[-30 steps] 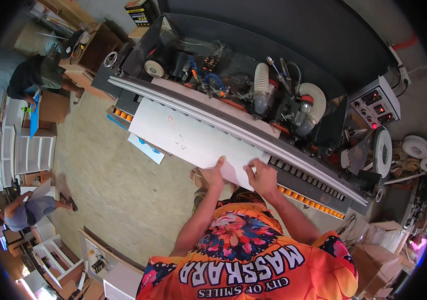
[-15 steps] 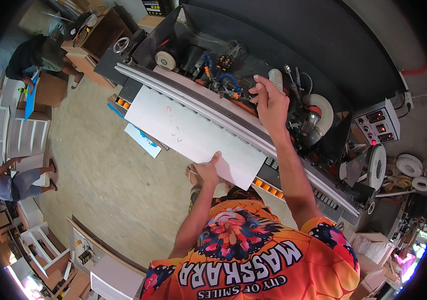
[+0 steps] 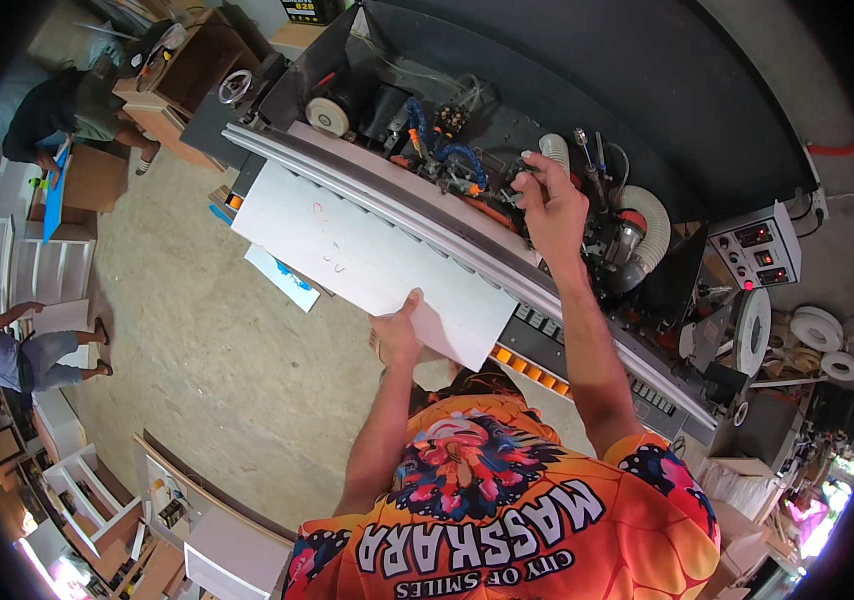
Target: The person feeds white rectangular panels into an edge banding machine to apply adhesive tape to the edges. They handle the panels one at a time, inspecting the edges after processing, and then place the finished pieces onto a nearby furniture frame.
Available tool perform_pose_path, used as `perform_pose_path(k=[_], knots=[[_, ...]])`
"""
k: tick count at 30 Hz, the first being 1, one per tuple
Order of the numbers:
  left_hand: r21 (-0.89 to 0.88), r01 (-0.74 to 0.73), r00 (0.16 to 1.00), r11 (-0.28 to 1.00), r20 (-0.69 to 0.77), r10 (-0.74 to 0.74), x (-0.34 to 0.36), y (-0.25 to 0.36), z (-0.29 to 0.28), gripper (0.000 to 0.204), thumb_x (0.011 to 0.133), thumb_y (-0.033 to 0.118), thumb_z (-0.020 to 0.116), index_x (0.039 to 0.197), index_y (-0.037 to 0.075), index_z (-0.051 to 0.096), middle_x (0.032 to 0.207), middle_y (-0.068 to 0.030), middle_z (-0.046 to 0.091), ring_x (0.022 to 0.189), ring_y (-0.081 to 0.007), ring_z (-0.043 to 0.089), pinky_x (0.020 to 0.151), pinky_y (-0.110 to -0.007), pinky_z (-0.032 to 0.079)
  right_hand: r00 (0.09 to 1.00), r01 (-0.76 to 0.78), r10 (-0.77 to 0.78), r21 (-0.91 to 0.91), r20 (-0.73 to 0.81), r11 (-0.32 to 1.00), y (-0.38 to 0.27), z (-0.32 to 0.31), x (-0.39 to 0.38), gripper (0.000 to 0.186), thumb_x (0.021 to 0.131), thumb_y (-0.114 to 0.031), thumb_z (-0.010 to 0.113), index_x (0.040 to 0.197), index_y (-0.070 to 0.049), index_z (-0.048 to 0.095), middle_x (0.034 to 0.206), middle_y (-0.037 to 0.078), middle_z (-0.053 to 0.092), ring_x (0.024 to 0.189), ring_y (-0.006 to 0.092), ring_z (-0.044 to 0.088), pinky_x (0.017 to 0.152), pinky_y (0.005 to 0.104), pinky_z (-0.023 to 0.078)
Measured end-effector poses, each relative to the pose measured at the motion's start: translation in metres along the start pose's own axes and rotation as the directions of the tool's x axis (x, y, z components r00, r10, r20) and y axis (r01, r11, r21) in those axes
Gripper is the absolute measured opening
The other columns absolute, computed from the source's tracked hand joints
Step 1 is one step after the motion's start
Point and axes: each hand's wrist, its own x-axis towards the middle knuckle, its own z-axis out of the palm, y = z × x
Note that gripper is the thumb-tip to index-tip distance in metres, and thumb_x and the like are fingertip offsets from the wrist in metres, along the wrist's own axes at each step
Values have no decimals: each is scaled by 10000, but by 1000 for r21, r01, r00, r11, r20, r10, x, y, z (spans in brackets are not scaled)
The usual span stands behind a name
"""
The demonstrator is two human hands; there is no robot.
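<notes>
A long white panel (image 3: 377, 262) with a few scribbled marks lies along the front of an edge-banding machine (image 3: 462, 232), its far edge under the long metal beam. My left hand (image 3: 399, 335) grips the panel's near edge, thumb on top and the other fingers hidden below. Over the machine's open works, my right hand (image 3: 555, 210) hovers past the beam. Its fingers are loosely bent and apart, with nothing visible in them. Beside that hand are a pale ribbed hose (image 3: 553, 152) and a motor with a red collar (image 3: 630, 232).
Orange rollers (image 3: 532, 372) line the machine's near side. A control box (image 3: 755, 250) with lit displays stands at right, near rolls of edging (image 3: 817, 328). A white offcut (image 3: 282, 278) lies below the panel. Two people (image 3: 42, 345) work at far left among white shelves (image 3: 42, 265).
The panel has slid left along the machine, and my left hand has shifted left with it. My right hand has moved slightly right, still above the works.
</notes>
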Motion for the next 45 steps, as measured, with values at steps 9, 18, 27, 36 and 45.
perform_pose_path(k=[9, 18, 27, 36, 45], knots=[[8, -52, 999, 999, -1, 52, 27, 7, -8, 604, 788, -75, 832, 1325, -77, 555, 1212, -138, 672, 1072, -255, 640, 955, -353, 514, 996, -78, 81, -74, 38, 994, 25, -5, -24, 301, 924, -36, 683, 1224, -44, 655, 819, 129, 757, 660, 189, 734, 635, 312, 551], [-22, -87, 996, 996, -1, 87, 48, 19, -9, 506, 841, -67, 786, 1302, -62, 579, 1196, -132, 659, 1025, -246, 648, 867, -347, 563, 992, -111, 116, -91, 49, 990, 50, -7, -47, 334, 916, -28, 682, 1246, -44, 635, 795, 136, 745, 614, 213, 709, 613, 337, 538], [-13, -134, 987, 991, -87, 132, 75, 25, -14, 645, 802, -55, 832, 1355, -97, 503, 1273, -183, 646, 1118, -276, 640, 945, -369, 557, 998, -31, 37, -108, 57, 994, 39, -4, -23, 332, 916, -12, 674, 1244, -38, 627, 785, 131, 740, 649, 196, 724, 621, 328, 547], [38, -104, 981, 994, -163, 108, 94, 43, -17, 619, 808, -35, 843, 1346, -75, 540, 1250, -154, 661, 1097, -261, 644, 950, -364, 546, 991, 28, -15, -97, 132, 995, 17, 25, 38, 316, 944, -25, 666, 1258, -23, 632, 820, 98, 740, 707, 109, 688, 700, 269, 554], [29, -139, 983, 990, -113, 142, 119, 56, -24, 503, 829, -68, 803, 1295, -46, 614, 1208, -106, 673, 1039, -230, 648, 902, -350, 551, 864, 394, -157, -445, 479, 804, 34, 191, 174, 514, 860, -232, 773, 1318, -49, 628, 1176, 226, 717, 1091, 406, 690, 956, 465, 550]])
